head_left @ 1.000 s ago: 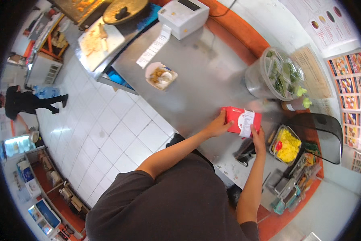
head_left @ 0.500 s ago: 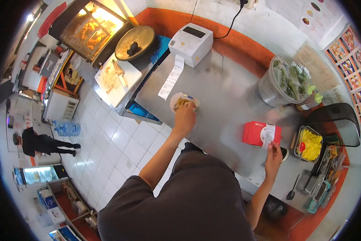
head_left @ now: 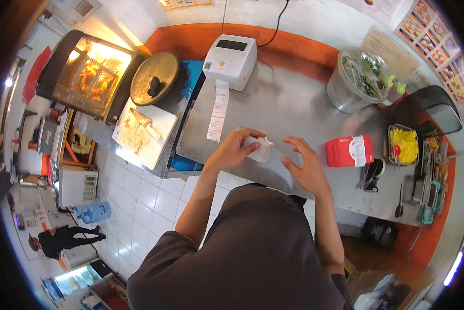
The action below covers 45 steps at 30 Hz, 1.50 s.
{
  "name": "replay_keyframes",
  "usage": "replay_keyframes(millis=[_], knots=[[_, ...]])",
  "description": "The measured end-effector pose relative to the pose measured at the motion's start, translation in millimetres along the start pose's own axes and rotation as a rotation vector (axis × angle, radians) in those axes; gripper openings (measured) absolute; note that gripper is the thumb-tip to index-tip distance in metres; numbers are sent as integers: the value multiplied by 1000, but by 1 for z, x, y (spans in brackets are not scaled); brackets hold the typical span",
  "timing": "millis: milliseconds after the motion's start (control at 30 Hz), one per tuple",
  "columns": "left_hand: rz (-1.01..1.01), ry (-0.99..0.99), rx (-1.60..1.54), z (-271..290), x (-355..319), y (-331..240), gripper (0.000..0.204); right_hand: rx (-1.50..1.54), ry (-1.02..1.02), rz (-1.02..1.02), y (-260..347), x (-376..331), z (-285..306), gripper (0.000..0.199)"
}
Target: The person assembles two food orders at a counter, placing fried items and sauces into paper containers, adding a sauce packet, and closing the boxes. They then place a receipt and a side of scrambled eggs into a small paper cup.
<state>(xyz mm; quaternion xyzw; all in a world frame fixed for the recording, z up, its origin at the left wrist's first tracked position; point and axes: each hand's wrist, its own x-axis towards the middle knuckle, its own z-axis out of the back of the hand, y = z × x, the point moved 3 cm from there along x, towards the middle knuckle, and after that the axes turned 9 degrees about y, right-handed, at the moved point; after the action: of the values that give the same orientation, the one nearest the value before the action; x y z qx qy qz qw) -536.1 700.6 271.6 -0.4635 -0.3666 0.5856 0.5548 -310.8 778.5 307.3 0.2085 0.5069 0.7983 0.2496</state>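
My left hand (head_left: 235, 150) grips a small white paper packet (head_left: 261, 149) above the metal counter, thumb and fingers closed around its left side. Whatever may be inside the packet is hidden. Just right of it, my right hand (head_left: 305, 165) is empty with its fingers apart. A red box (head_left: 340, 151) with a white label stands on the counter farther to the right. Beyond my left hand, a long printed paper strip (head_left: 219, 113) hangs from the white label printer (head_left: 232, 62).
At left are a cutting board (head_left: 131, 139) with a knife (head_left: 144, 123), a round lid (head_left: 154, 80) and a lit food warmer (head_left: 95, 75). To the right stand a clear tub of greens (head_left: 348, 88) and a yellow food container (head_left: 403, 144). A person (head_left: 66, 238) stands far left.
My right hand has left the red box and come toward the packet. The white paper, earlier spread around brown food, is now gathered in my left hand. The view has shifted.
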Motion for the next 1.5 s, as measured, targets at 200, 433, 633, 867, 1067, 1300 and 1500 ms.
replay_keyframes(millis=[200, 433, 633, 867, 1067, 1300, 1500], knots=[[-216, -104, -383, 11, 8, -12, 10, 545, 77, -129, -18, 23, -25, 34], [-284, -36, -555, -22, 2, -13, 21, 858, -233, -128, -31, 6, -11, 20], [-208, 209, -243, -33, 2, -49, 63, 694, -456, -25, -13, 1, -8, 38], [-273, 191, -165, -36, 19, -48, 78, 350, -341, -88, -5, -13, -12, 51], [-224, -133, 126, -6, 21, -1, 73, 310, -373, -75, -7, -22, -9, 58], [327, -257, 183, 45, 3, 171, 63, 375, -420, -60, -11, -29, 3, 65], [428, -119, 36, 14, 10, 181, 47, 287, -406, -112, -35, -36, 12, 67]])
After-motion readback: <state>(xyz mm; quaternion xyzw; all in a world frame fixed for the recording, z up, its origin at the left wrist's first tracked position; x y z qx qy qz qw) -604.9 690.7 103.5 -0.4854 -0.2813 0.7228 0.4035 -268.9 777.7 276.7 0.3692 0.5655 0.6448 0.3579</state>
